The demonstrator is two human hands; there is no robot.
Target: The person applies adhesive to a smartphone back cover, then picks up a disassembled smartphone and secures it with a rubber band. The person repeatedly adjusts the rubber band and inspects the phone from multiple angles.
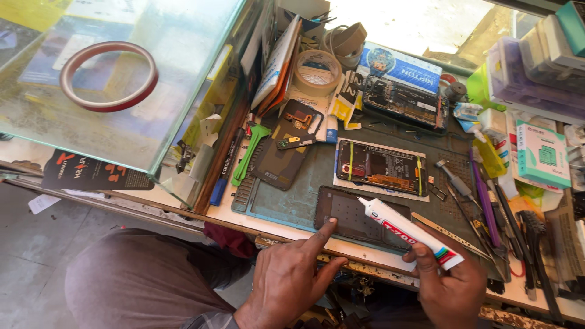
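My right hand grips the glue tube, its long axis slanting up-left so the nozzle sits over the dark frame, while my left hand, index finger out, presses the frame's near-left edge.

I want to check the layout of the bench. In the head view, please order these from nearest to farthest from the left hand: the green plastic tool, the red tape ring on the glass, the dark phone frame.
From the left hand:
1. Dark phone frame, under its forefinger, on the mat.
2. Green plastic tool, farther up, at the mat's left edge.
3. Red tape ring, far upper left, on the glass case.
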